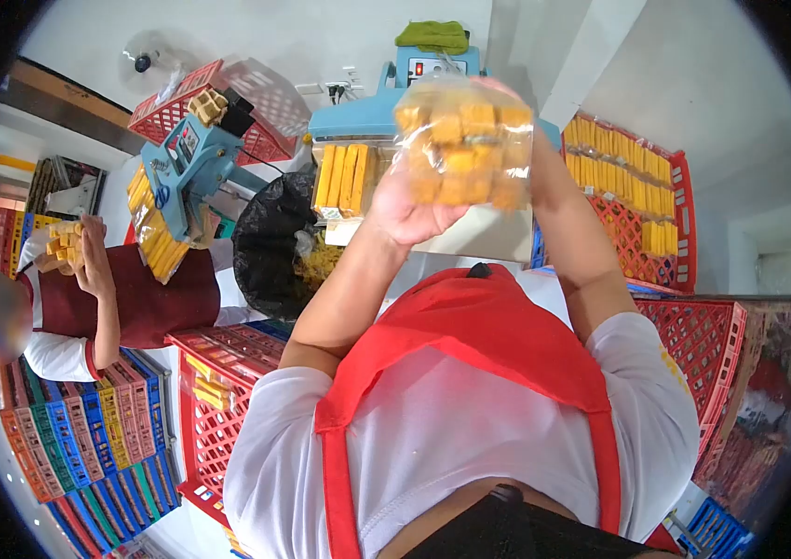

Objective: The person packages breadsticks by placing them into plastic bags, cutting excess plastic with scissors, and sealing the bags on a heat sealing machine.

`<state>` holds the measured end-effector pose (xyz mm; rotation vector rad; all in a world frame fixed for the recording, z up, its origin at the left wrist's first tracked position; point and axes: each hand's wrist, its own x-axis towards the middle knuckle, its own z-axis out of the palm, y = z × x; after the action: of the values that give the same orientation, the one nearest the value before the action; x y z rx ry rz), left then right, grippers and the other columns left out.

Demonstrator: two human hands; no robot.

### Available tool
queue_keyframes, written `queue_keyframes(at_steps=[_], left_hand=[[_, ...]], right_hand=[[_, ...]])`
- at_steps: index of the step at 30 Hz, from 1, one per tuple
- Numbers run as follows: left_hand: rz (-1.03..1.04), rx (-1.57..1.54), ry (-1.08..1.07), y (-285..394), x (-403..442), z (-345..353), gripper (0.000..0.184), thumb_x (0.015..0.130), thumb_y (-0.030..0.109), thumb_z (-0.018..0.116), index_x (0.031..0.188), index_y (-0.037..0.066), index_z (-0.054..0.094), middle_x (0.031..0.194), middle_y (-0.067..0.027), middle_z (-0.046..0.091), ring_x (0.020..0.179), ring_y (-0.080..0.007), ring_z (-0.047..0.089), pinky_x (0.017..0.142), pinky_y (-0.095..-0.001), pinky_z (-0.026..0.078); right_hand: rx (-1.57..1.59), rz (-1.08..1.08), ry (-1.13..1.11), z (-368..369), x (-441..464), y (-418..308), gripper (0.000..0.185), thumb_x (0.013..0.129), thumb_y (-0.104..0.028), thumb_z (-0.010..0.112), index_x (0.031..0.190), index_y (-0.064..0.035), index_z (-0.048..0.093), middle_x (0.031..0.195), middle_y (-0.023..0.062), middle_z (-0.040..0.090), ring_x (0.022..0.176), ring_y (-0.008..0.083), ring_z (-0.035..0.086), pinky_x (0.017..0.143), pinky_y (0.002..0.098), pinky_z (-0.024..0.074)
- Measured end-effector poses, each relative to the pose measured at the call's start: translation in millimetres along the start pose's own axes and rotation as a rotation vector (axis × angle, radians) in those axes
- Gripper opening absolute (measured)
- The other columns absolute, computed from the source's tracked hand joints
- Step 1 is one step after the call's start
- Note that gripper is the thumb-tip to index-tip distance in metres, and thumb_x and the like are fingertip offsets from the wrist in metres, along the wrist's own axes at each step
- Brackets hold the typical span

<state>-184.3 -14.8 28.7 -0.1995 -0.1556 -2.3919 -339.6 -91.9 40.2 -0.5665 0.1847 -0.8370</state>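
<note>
Both my hands hold up a clear plastic bag (466,149) packed with yellow-orange block-shaped pieces, in front of a light blue machine (353,115). My left hand (411,207) is wrapped round the bag's lower left side. Behind the bag, my right hand (507,93) grips its upper right part, its fingers mostly hidden. Left of the bag, packs of yellow sticks (342,179) stand against the machine's front. A green cloth (432,36) rests on top of the machine.
Red crates (684,214) with yellow packs stand at the right, another red crate (218,419) at the lower left. A black bag (270,238) holds yellow scraps. At the left, a co-worker (125,303) holds a pack near a second blue machine (192,168).
</note>
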Motion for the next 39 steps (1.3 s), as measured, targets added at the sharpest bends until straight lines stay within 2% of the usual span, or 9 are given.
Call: queue_keyframes(at_steps=[1, 5, 7, 8, 16, 23, 27, 31, 39], left_hand=[[0.004, -0.003, 0.003, 2.0, -3.3, -1.1, 0.058, 0.085, 0.049, 0.026, 0.123, 0.006, 0.033, 0.116, -0.0136, 0.046, 0.097, -0.0296, 0.053, 0.075, -0.0406, 0.050], [0.214, 0.549, 0.091, 29.2, -27.8, -21.9, 0.054, 0.082, 0.034, 0.051, 0.125, 0.007, 0.032, 0.119, -0.0088, 0.046, 0.110, -0.0215, 0.044, 0.092, -0.0369, 0.035], [-0.025, 1.210, 0.130, 44.3, -28.8, -23.6, 0.066, 0.070, 0.017, 0.068, 0.124, 0.006, 0.032, 0.116, -0.0065, 0.048, 0.107, -0.0176, 0.045, 0.089, -0.0321, 0.037], [-0.014, 1.272, 0.218, 42.5, -24.4, -27.5, 0.074, 0.060, 0.007, 0.073, 0.123, 0.005, 0.034, 0.112, -0.0051, 0.050, 0.102, -0.0141, 0.047, 0.087, -0.0295, 0.037], [-0.124, 1.934, 0.238, 53.0, -6.9, -105.8, 0.069, 0.067, 0.005, 0.067, 0.126, 0.005, 0.032, 0.113, -0.0046, 0.050, 0.098, -0.0109, 0.048, 0.085, -0.0252, 0.039], [0.088, 1.793, 0.482, 41.7, -16.0, -93.8, 0.019, 0.077, 0.011, 0.059, 0.094, 0.003, 0.061, 0.074, 0.0023, 0.058, 0.064, -0.0033, 0.045, 0.057, -0.0188, 0.038], [0.300, 1.804, 0.531, 36.4, -9.9, -89.7, 0.015, 0.077, 0.012, 0.060, 0.088, 0.002, 0.063, 0.074, 0.0013, 0.058, 0.063, -0.0040, 0.046, 0.056, -0.0181, 0.038], [0.309, 1.494, 0.702, 39.6, -5.8, -68.4, 0.012, 0.079, 0.011, 0.057, 0.087, 0.003, 0.061, 0.075, 0.0000, 0.058, 0.067, -0.0065, 0.051, 0.059, -0.0200, 0.043], [0.076, 1.076, 0.491, 45.7, 3.4, -107.1, 0.015, 0.082, 0.012, 0.052, 0.094, 0.003, 0.056, 0.090, -0.0022, 0.058, 0.075, -0.0095, 0.053, 0.069, -0.0221, 0.044]], right_hand=[[-0.311, -0.093, 0.284, 7.5, 0.1, -2.5, 0.048, 0.082, -0.033, 0.046, 0.115, 0.0007, 0.042, 0.112, 0.0132, 0.049, 0.101, 0.0247, 0.049, 0.088, 0.0374, 0.0390], [-0.672, -0.372, 0.343, -8.2, -25.7, -10.5, 0.057, 0.078, -0.028, 0.055, 0.123, -0.0001, 0.034, 0.119, 0.0112, 0.043, 0.108, 0.0200, 0.043, 0.092, 0.0311, 0.0336], [-0.856, -0.044, -0.150, -8.4, -47.2, 6.3, 0.073, 0.071, -0.018, 0.064, 0.129, -0.0012, 0.023, 0.125, 0.0105, 0.037, 0.112, 0.0161, 0.038, 0.095, 0.0275, 0.0288], [-0.887, -0.003, -0.092, -9.9, -52.2, 15.7, 0.078, 0.065, -0.009, 0.068, 0.129, -0.0005, 0.024, 0.125, 0.0086, 0.037, 0.112, 0.0148, 0.037, 0.096, 0.0288, 0.0279], [-1.435, -0.020, 0.170, -113.5, -65.7, 59.2, 0.072, 0.068, -0.004, 0.062, 0.129, -0.0022, 0.025, 0.126, 0.0088, 0.037, 0.113, 0.0129, 0.035, 0.095, 0.0257, 0.0266], [-1.140, 0.000, 0.358, -104.9, -87.9, 54.3, 0.034, 0.080, -0.010, 0.051, 0.112, -0.0004, 0.046, 0.101, 0.0055, 0.053, 0.088, 0.0118, 0.047, 0.079, 0.0236, 0.0367], [-1.538, -0.420, 0.324, -90.4, -89.5, 56.0, 0.021, 0.082, -0.014, 0.050, 0.092, 0.0041, 0.056, 0.079, 0.0025, 0.056, 0.072, 0.0119, 0.050, 0.068, 0.0235, 0.0401], [-1.523, -0.208, 0.403, -53.1, -97.0, 39.6, 0.020, 0.081, -0.013, 0.051, 0.090, 0.0044, 0.057, 0.085, 0.0034, 0.056, 0.074, 0.0112, 0.051, 0.067, 0.0234, 0.0411], [-0.684, -0.110, 0.329, -89.3, -72.3, 55.7, 0.010, 0.075, -0.009, 0.059, 0.082, -0.0011, 0.059, 0.093, 0.0047, 0.055, 0.074, 0.0113, 0.054, 0.057, 0.0222, 0.0469]])
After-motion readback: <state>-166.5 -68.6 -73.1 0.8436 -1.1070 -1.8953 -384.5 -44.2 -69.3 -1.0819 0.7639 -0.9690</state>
